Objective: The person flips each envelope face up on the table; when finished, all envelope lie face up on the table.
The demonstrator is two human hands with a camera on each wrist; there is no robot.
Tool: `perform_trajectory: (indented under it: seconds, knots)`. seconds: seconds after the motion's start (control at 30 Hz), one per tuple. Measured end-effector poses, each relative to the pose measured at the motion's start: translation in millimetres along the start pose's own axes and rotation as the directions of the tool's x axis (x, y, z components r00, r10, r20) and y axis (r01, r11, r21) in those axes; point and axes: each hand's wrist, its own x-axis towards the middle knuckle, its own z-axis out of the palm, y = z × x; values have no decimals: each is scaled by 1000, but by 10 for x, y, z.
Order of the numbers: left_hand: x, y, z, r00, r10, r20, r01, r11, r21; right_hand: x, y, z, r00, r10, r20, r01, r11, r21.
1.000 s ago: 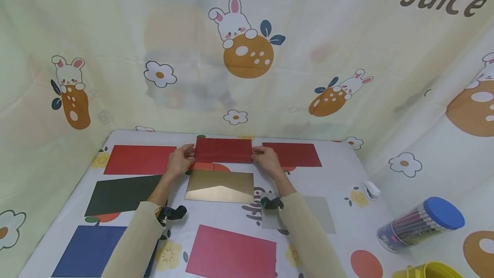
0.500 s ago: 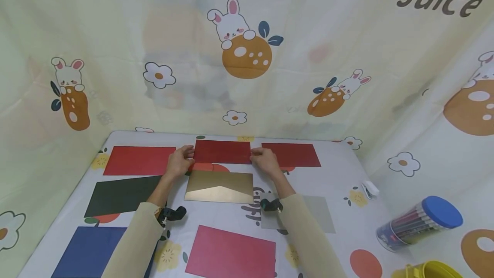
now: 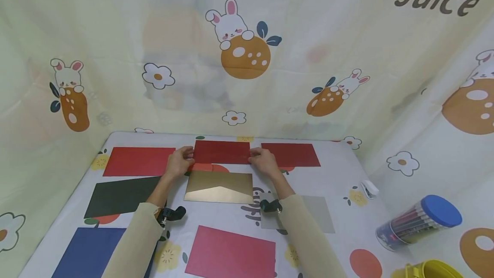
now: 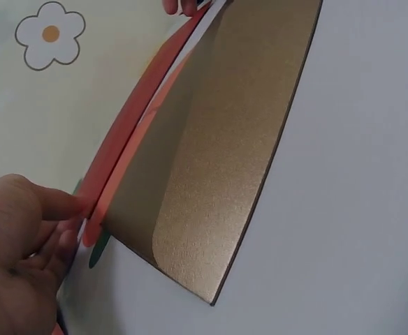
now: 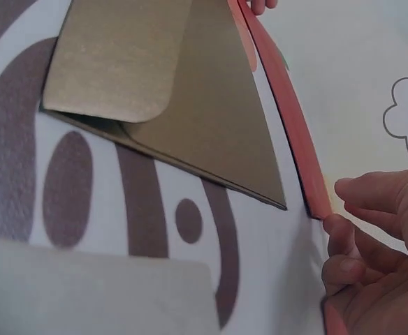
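Observation:
A dark red envelope [image 3: 221, 152] lies lengthwise at the back middle of the table, between both hands. My left hand [image 3: 179, 162] pinches its left end; in the left wrist view the fingertips [image 4: 75, 206] meet the corner of the red envelope [image 4: 130, 122]. At the opposite end is my right hand [image 3: 264, 161], the envelope's corner between its thumb and fingers [image 5: 340, 227] in the right wrist view. Just in front lies a gold envelope [image 3: 220, 187], its flap [image 5: 120, 63] visible in the right wrist view.
Red envelopes lie left [image 3: 137, 161] and right [image 3: 293, 154]. Nearer are a dark green one [image 3: 115, 196], a blue one [image 3: 90, 248], a pink one [image 3: 231, 250] and a pale grey one [image 3: 318, 211]. At right stand a blue-lidded tub of pens [image 3: 418, 222] and a yellow container [image 3: 432, 269].
The right hand and the dark red envelope have shifted very slightly left and toward me, in step with a small drift of the whole view. Both hands keep their places at its ends.

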Motion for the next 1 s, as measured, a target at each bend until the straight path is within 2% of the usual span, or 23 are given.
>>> perform_trajectory:
  seconds: [0.1, 0.2, 0.3, 0.37, 0.57, 0.7, 0.87, 1.0]
  knots:
    - [-17, 34, 41, 999, 30, -34, -30, 999, -16, -30, 36, -78, 1000, -17, -3, 17, 1000, -15]
    - [-28, 143, 136, 995, 84, -54, -85, 996, -19, -78, 101, -239, 1000, -10, -17, 10, 1000, -3]
    - [-21, 325, 263, 991, 129, -36, -130, 991, -37, -109, 213, -463, 1000, 3, -30, -2, 1000, 26]
    - [-5, 441, 374, 990, 137, -10, -138, 988, -68, -106, 336, -625, 999, 7, -52, -5, 999, 38]
    - [48, 713, 864, 990, 128, 64, -117, 981, -152, -113, 734, -1108, 988, 56, -146, -53, 998, 28]
    - [56, 867, 1216, 983, 141, 117, -115, 972, -207, -119, 927, -1338, 972, 108, -208, -109, 994, 5]
    - [53, 1003, 1562, 972, 137, 191, -80, 957, -278, -128, 1175, -1464, 948, 195, -252, -203, 979, -3]
    - [28, 1080, 1725, 963, 100, 249, -8, 938, -345, -131, 1309, -1487, 936, 250, -247, -254, 967, 15]
